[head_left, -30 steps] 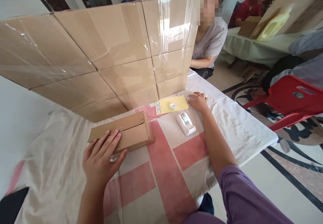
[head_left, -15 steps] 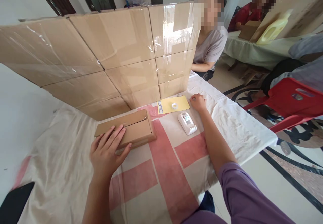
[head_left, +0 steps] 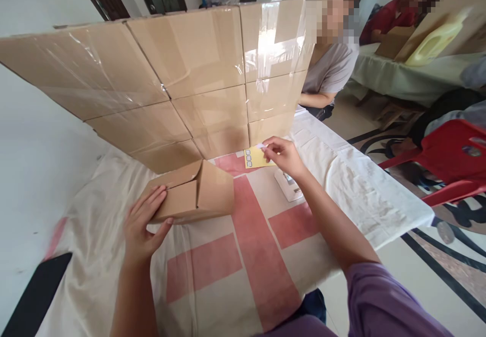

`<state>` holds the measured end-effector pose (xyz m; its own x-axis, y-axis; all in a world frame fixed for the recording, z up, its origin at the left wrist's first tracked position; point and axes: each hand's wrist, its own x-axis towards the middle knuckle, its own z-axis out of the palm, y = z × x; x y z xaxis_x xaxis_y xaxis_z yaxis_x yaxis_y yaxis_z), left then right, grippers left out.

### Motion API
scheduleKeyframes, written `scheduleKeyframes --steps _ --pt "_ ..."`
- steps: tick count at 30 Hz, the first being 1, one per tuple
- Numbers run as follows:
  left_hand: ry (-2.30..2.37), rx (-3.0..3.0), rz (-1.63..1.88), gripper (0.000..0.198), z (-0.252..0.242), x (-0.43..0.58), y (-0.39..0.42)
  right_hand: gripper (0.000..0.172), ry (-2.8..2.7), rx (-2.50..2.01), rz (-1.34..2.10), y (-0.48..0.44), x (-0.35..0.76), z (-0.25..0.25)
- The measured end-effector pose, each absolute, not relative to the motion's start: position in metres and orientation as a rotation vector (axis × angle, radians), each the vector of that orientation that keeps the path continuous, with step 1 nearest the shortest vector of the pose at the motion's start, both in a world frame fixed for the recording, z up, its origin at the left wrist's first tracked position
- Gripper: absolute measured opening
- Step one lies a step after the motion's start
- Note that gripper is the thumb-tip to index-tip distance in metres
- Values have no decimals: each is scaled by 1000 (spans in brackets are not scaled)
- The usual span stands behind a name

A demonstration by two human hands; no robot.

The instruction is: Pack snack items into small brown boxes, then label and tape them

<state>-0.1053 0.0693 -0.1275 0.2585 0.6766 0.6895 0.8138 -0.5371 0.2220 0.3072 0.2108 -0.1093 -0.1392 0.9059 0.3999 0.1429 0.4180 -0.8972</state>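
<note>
My left hand (head_left: 142,223) grips the near left end of a small brown cardboard box (head_left: 193,195), which is tipped up on the cloth-covered table (head_left: 212,271) with its top flaps partly raised. My right hand (head_left: 285,155) is lifted above the table, its fingers pinched on a small white strip (head_left: 260,146), probably a piece of tape or a sticker. Just under that hand lies a yellow card (head_left: 255,158) with small squares printed on it. A white tape dispenser (head_left: 289,187) sits beside my right forearm, partly hidden by it.
A tall wall of taped cardboard panels (head_left: 182,78) stands across the back of the table. A person in a grey shirt (head_left: 330,71) sits behind it on the right. A red plastic chair (head_left: 451,164) stands at the right. A black object (head_left: 36,299) lies at the lower left.
My left hand has tipped the box up from lying flat. My right hand left the table beside the card and rose, now pinching a small white strip.
</note>
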Motion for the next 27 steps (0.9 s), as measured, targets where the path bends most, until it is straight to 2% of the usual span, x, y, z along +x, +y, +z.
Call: scheduleKeyframes --steps 3,7,11,16,21,27 --pt "-1453 -2346 -1250 64 -133 -120 65 29 -1580 -800 1139 172 272 -113" --pt "-1459 -2333 -1327 65 -135 -122 63 16 -1568 -693 1292 137 242 -116" --pt "-1470 -2324 -1326 64 -133 -118 63 16 -1470 -651 1376 125 224 -110" --pt "-1435 -2319 -1336 64 -132 -115 64 27 -1297 -687 1401 125 205 -105" --pt "-1445 -2301 -1373 64 -134 -117 61 17 -1367 -698 1365 126 194 -107" --pt "-1452 -2291 -1353 63 -134 -115 59 22 -1494 -693 1222 128 186 -106"
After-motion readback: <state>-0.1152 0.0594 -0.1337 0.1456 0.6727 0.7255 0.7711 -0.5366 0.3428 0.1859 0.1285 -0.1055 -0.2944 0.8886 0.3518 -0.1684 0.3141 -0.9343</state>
